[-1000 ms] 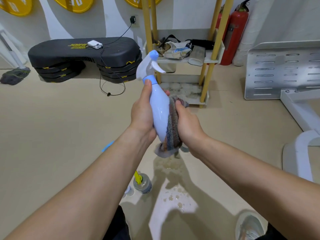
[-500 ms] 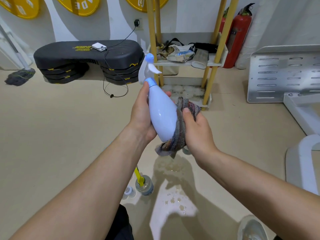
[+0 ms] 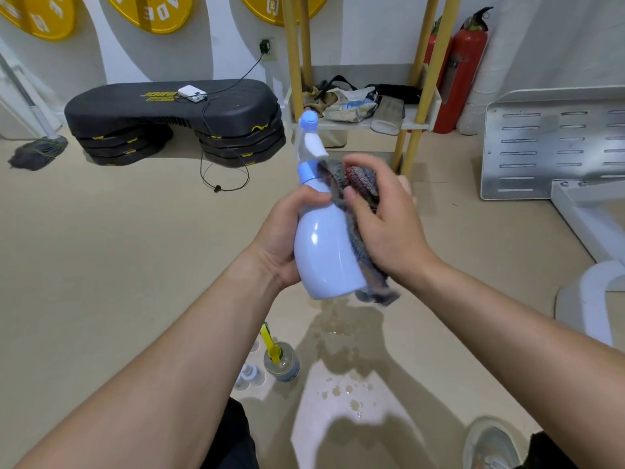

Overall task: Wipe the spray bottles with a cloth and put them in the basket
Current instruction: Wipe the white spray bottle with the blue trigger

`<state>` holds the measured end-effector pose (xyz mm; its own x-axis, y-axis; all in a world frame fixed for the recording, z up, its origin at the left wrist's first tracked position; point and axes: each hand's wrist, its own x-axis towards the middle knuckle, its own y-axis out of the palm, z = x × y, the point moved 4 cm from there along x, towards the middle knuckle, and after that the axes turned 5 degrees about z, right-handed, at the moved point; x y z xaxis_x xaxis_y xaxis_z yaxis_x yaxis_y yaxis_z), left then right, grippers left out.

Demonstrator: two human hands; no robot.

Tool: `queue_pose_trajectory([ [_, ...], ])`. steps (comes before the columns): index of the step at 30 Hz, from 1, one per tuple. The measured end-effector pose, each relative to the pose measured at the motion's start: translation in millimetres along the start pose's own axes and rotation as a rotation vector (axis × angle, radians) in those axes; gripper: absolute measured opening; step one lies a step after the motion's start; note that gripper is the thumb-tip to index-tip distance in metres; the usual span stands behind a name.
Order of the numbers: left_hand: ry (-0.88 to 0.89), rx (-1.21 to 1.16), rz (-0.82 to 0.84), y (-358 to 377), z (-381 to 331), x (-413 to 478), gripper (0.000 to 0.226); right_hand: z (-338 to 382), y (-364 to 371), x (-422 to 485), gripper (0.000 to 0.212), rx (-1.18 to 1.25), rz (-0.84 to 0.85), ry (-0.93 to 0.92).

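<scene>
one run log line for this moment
stage: wiping | left hand: grips spray bottle | right hand: holds cloth against bottle | basket: not in view

This was a gym or fitness room. Round yellow weight plates (image 3: 152, 11) with printed lettering hung on the white wall, and a black plastic aerobic step platform (image 3: 169, 106) sat on stacked risers on the smooth beige floor (image 3: 101, 248). At the right stood a white-framed exercise machine (image 3: 588, 218) with a slotted silver metal footplate (image 3: 554, 147).
</scene>
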<state>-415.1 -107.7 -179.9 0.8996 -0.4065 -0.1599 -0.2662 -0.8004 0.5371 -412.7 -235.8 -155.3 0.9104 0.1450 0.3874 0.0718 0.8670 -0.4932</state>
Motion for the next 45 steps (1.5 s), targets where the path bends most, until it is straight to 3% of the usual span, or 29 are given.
queue_pose_trajectory([
  [5, -0.007, 0.12, 0.011, 6, -1, -4, 0.024, -14, -9, 1, 0.026, -0.344, -0.085, -0.241],
  [10, 0.063, 0.178, -0.097, 0, -4, -1, 0.023, -18, 0, -3, 0.031, -0.188, -0.058, -0.183],
  [17, 0.099, 0.187, -0.207, -10, -12, 2, 0.033, -18, 6, -5, 0.028, -0.28, -0.039, -0.085],
  [23, 0.176, 0.164, -0.235, -17, -18, 2, 0.023, -11, 9, -5, 0.021, 0.062, 0.033, 0.08],
  [31, 0.238, 0.112, -0.347, -27, -15, 6, 0.036, -1, 17, -19, 0.018, 0.094, 0.036, 0.052],
  [39, 0.199, -0.089, -0.385, -25, -8, 10, 0.012, 26, 33, -41, 0.022, -0.013, 0.093, -0.229],
  [45, 0.185, -0.047, -0.323, -2, -2, 8, 0.039, 11, 18, -18, 0.018, 0.035, -0.074, -0.063],
])
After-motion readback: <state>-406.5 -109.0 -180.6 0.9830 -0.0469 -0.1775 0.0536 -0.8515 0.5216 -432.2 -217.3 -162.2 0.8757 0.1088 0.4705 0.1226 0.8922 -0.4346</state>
